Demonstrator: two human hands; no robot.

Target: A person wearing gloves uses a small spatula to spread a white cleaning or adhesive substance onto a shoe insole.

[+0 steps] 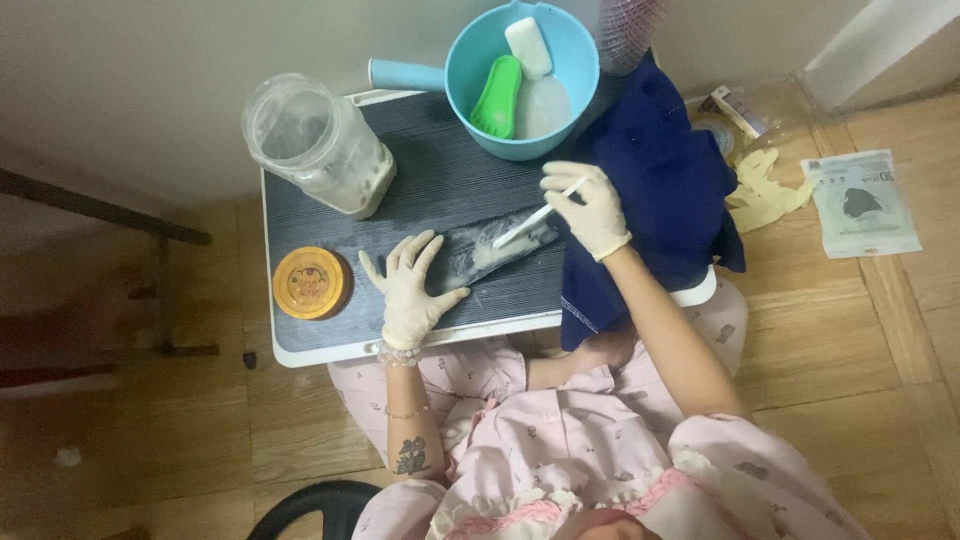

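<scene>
**Small bench, gloved hands at work on a dark strip**

1. Round orange-lidded tin [311, 282], lower left of the dark grey, white-edged bench [430, 180]. Lies flat, apart from the hands.
2. Clear plastic jar with a pale residue inside [320, 145], upper left of the bench, lying tilted with its mouth toward the upper left.
3. Left hand [408, 290], in a cream glove, centre of frame. Palm down, fingers spread flat; grip released, pressing the near end of item 4. Forearm runs straight up from the lap.
4. Dark flat strip smeared with white paste [490, 250], lying slantwise at the bench's middle, between the two hands.
5. Thin white stick [535, 215], its tip on the strip's upper end.
6. Light blue plastic basin [522, 85], top centre, holding a green brush [497, 97] and a white bar.
7. Right hand [592, 208], gloved, right of centre. Grip clenched on the stick, pinched near its top; wrist bent, forearm slanting down to the right.
8. Navy cloth [660, 190], draped over the bench's right edge.

Risks, as judged: the strip may skid if the flat palm eases; wet paste could smear onto the navy cloth just beside it; the tilted jar may roll.
</scene>
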